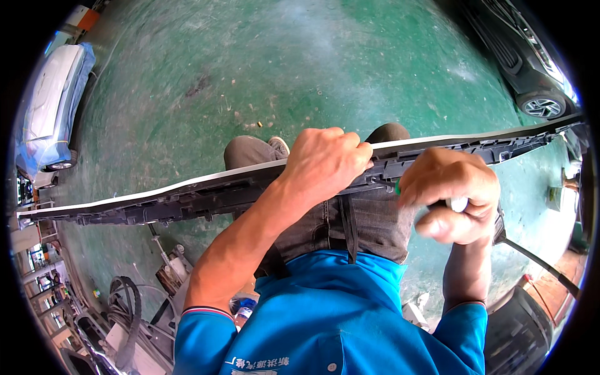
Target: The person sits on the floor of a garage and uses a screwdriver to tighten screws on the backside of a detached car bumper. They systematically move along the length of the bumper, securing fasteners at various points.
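Observation:
A long black plastic car trim strip [206, 199] with a pale edge and several clip brackets lies across my knees, reaching far to the left and right. My left hand [328, 161] is closed over the strip near its middle, fingers wrapped on the pale edge. Just above the strip, right of the middle, my right hand [453, 194] is closed round a slim tool [458, 204]. A white rounded end pokes out of that fist, and a bit of green shows at the far side of the hand. The rest of the tool is hidden, so its kind cannot be told.
A dark car [528, 59] stands at the far right, and a white car partly wrapped in blue sheeting [53, 103] at the left. Green floor [300, 69] spreads ahead. Coiled hose [128, 312] and metal parts lie behind on the left; a dark panel [522, 328] is behind on the right.

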Demonstrator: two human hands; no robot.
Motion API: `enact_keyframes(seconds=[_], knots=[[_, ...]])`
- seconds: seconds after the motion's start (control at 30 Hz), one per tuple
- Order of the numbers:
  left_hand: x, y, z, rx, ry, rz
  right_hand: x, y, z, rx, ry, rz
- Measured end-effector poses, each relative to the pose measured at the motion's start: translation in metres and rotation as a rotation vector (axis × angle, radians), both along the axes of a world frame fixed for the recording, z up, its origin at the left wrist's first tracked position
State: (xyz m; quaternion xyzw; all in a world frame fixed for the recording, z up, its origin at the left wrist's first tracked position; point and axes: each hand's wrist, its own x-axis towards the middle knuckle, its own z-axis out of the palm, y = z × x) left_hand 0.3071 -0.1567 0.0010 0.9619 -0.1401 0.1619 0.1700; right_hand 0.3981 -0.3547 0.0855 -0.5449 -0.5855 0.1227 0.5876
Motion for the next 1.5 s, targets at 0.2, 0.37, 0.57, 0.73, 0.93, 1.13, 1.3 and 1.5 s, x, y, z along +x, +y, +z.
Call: enact_keyframes(seconds=[0.2, 0.37, 0.57, 0.73, 0.93, 1.13, 1.3, 1.5], knots=[[-0.001, -0.004, 0.002, 0.017, 0.011, 0.006, -0.018, -0.002, -0.001, -0.054, -0.155, -0.488], [-0.004, -0.004, 0.001, 0.009, -0.009, 0.009, -0.010, -0.013, 0.025, -0.274, -0.152, -0.330], [-0.001, -0.004, 0.000, 0.014, -0.020, -0.003, -0.009, -0.023, 0.034, -0.469, -0.572, -0.596], [-0.003, -0.004, 0.000, 0.031, -0.020, -0.002, 0.006, -0.028, 0.055, -0.516, -0.506, -0.299], [-0.003, -0.006, -0.003, 0.031, -0.052, -0.009, 0.006, -0.035, 0.073, -0.825, -0.586, -0.331], [-0.004, -0.005, -0.002, 0.031, -0.044, 0.000, 0.010, -0.024, 0.085, -0.781, -0.713, -0.110], [-0.001, -0.004, -0.006, 0.042, -0.047, 0.003, 0.008, -0.020, 0.088, -1.029, -0.735, -0.257], [-0.001, -0.002, -0.009, -0.005, -0.082, -0.014, 0.006, -0.013, 0.098, -0.861, -0.876, -0.050]])
